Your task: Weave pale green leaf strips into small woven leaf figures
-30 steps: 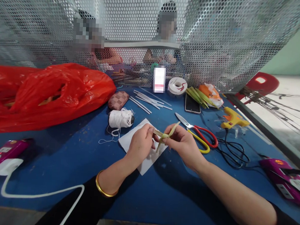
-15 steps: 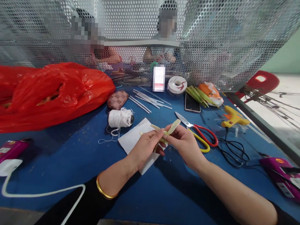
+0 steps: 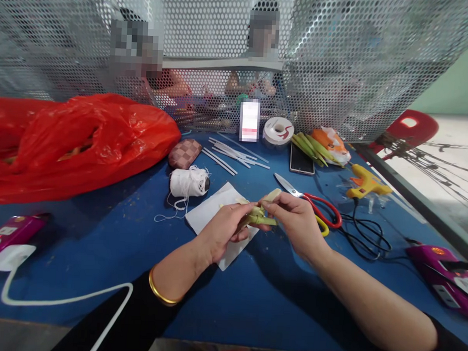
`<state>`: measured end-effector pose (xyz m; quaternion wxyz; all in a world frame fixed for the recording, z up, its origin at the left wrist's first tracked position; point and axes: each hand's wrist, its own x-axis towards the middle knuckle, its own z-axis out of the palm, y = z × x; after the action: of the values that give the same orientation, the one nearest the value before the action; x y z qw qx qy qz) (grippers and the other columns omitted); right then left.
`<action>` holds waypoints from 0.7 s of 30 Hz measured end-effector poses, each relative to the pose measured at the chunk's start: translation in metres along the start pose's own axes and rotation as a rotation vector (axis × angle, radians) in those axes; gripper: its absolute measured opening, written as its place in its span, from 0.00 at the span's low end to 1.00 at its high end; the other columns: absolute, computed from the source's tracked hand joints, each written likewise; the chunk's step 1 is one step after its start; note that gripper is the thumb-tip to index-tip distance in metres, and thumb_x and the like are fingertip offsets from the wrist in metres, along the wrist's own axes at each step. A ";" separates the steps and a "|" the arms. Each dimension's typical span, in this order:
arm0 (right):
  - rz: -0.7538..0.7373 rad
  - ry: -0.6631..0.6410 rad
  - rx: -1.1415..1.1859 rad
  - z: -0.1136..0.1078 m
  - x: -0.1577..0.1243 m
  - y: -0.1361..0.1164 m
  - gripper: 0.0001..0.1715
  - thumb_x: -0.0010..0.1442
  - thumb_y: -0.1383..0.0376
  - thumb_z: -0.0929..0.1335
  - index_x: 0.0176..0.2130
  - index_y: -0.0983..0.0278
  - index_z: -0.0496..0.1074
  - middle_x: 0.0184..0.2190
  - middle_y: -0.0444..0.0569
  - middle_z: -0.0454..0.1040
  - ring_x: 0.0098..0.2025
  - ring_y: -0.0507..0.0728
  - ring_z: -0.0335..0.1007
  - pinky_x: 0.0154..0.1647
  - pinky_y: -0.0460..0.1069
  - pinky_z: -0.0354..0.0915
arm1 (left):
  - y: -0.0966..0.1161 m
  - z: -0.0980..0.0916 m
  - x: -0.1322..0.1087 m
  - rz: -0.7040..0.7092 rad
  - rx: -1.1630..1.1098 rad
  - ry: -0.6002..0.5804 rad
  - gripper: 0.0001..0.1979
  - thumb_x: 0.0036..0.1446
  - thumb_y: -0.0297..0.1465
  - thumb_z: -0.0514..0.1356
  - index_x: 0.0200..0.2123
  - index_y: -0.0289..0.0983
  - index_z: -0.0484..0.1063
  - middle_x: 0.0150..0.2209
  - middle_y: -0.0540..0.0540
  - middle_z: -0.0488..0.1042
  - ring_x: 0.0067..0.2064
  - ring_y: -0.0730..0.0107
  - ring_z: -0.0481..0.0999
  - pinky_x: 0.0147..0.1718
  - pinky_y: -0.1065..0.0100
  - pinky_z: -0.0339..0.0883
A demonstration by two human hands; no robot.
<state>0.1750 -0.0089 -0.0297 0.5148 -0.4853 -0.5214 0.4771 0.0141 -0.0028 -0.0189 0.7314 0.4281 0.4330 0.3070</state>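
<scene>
Pale green leaf strips (image 3: 257, 216), folded together, are held between my two hands above the middle of the table. My left hand (image 3: 229, 224) is closed round their left part, thumb on top. With thumb and fingers my right hand (image 3: 294, 214) pinches the upper end of one strip. A white paper sheet (image 3: 207, 210) lies beneath, partly covered by my left hand. Scissors (image 3: 318, 207) with red and yellow handles rest just beyond my right hand. To the left of the paper is a spool of white string (image 3: 189, 183).
A red plastic bag (image 3: 83, 148) fills the left back. White sticks (image 3: 235, 154), a ribbon roll (image 3: 278, 131), a phone (image 3: 301, 159) and green leaves (image 3: 310, 148) lie at the back. A yellow glue gun (image 3: 367, 182) with its cord is at right. Purple power strips (image 3: 443, 272) flank the table.
My left hand has shifted slightly left and its hold has loosened a little. More of the folded strips now shows between the hands, with one end pointing right.
</scene>
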 end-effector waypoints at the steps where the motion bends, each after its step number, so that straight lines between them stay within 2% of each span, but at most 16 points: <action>1: -0.004 0.019 -0.002 0.000 0.000 0.000 0.12 0.54 0.59 0.73 0.24 0.63 0.72 0.23 0.44 0.71 0.26 0.52 0.63 0.28 0.48 0.59 | 0.001 0.001 -0.001 0.002 0.027 0.000 0.16 0.63 0.38 0.53 0.37 0.32 0.74 0.27 0.42 0.78 0.17 0.83 0.48 0.18 0.72 0.36; 4: -0.044 0.088 -0.056 0.000 -0.001 0.002 0.13 0.55 0.60 0.72 0.24 0.63 0.71 0.21 0.43 0.69 0.25 0.52 0.61 0.27 0.48 0.59 | 0.004 0.003 -0.003 0.002 0.089 0.033 0.14 0.61 0.39 0.56 0.29 0.34 0.71 0.23 0.48 0.72 0.18 0.82 0.45 0.19 0.70 0.34; 7: -0.099 0.145 -0.165 0.002 -0.004 0.005 0.13 0.59 0.60 0.68 0.25 0.62 0.68 0.20 0.42 0.68 0.24 0.52 0.62 0.27 0.48 0.60 | 0.004 0.004 -0.004 -0.020 0.101 0.068 0.17 0.58 0.41 0.58 0.23 0.37 0.64 0.18 0.56 0.59 0.19 0.81 0.44 0.19 0.69 0.33; 11: -0.228 0.193 -0.464 0.004 -0.009 0.006 0.11 0.65 0.61 0.63 0.30 0.60 0.65 0.23 0.44 0.69 0.25 0.54 0.65 0.29 0.49 0.60 | 0.000 0.006 -0.004 -0.002 0.111 0.086 0.20 0.59 0.43 0.57 0.21 0.39 0.58 0.15 0.58 0.49 0.18 0.80 0.43 0.20 0.68 0.34; 13: -0.264 0.194 -0.622 0.004 -0.011 0.006 0.09 0.66 0.61 0.61 0.33 0.59 0.64 0.23 0.43 0.68 0.25 0.55 0.65 0.29 0.49 0.57 | -0.003 0.008 -0.004 0.023 0.123 0.095 0.20 0.59 0.43 0.57 0.20 0.38 0.59 0.14 0.58 0.51 0.17 0.80 0.45 0.20 0.69 0.37; 17: -0.276 0.196 -0.769 0.003 -0.009 0.004 0.12 0.66 0.61 0.60 0.29 0.58 0.57 0.19 0.41 0.62 0.21 0.54 0.58 0.25 0.49 0.50 | -0.009 0.012 -0.003 0.021 0.097 0.087 0.20 0.60 0.43 0.56 0.22 0.36 0.67 0.18 0.50 0.67 0.19 0.78 0.60 0.23 0.71 0.54; 19: -0.287 0.185 -0.767 0.003 -0.007 0.005 0.14 0.65 0.60 0.60 0.28 0.57 0.54 0.19 0.41 0.60 0.21 0.53 0.56 0.25 0.48 0.49 | -0.011 0.013 -0.002 0.026 0.037 0.089 0.19 0.59 0.43 0.57 0.23 0.35 0.68 0.19 0.51 0.67 0.20 0.77 0.63 0.24 0.70 0.57; 21: -0.288 0.161 -0.726 0.003 -0.006 0.006 0.13 0.65 0.60 0.61 0.28 0.57 0.55 0.19 0.41 0.61 0.21 0.53 0.57 0.25 0.48 0.50 | -0.011 0.013 -0.001 0.037 -0.009 0.106 0.18 0.58 0.43 0.59 0.24 0.36 0.67 0.18 0.54 0.62 0.18 0.79 0.58 0.20 0.72 0.52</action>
<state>0.1716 -0.0148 -0.0364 0.4106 -0.5936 -0.6768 0.1450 0.0263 -0.0132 -0.0250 0.7037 0.4157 0.4616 0.3447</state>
